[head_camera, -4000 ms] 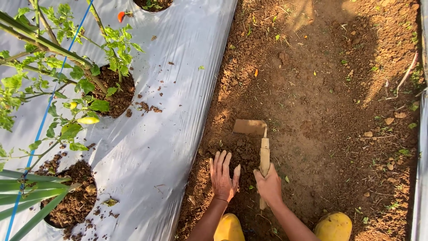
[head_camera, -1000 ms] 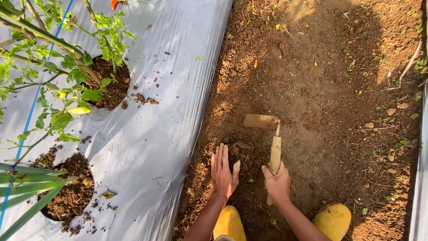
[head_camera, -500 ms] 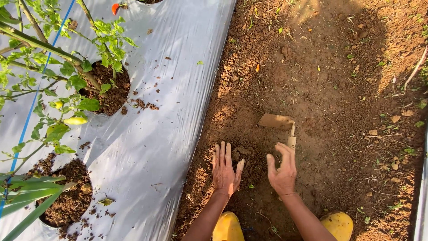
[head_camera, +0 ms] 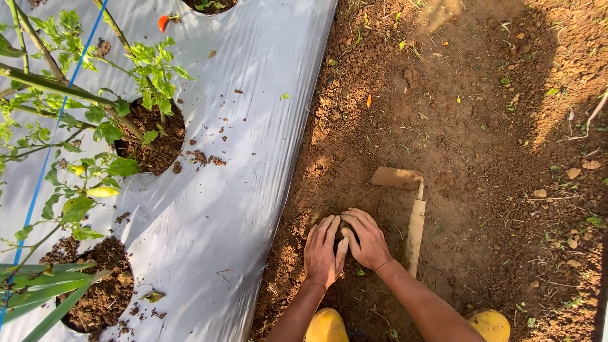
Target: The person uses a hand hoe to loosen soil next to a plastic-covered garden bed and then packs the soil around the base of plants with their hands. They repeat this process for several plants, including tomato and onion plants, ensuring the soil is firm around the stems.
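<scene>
My left hand [head_camera: 322, 254] and my right hand [head_camera: 365, 239] rest side by side on a small heap of loose brown soil [head_camera: 346, 229], fingers curled around it and thumbs almost touching. A short hand hoe [head_camera: 413, 212] with a wooden handle and a flat muddy blade lies on the ground just right of my right hand, not held. The toes of my yellow boots [head_camera: 326, 326] show at the bottom edge.
A silver plastic mulch sheet [head_camera: 240, 145] covers the bed on the left, with round holes of dark soil [head_camera: 152, 136] holding leafy green plants. A blue string [head_camera: 54, 123] runs diagonally past the stems. Bare crumbly earth [head_camera: 481, 139] spreads to the right.
My right hand let go of the hoe, which now lies on the ground, and moved left to join my left hand on the soil heap.
</scene>
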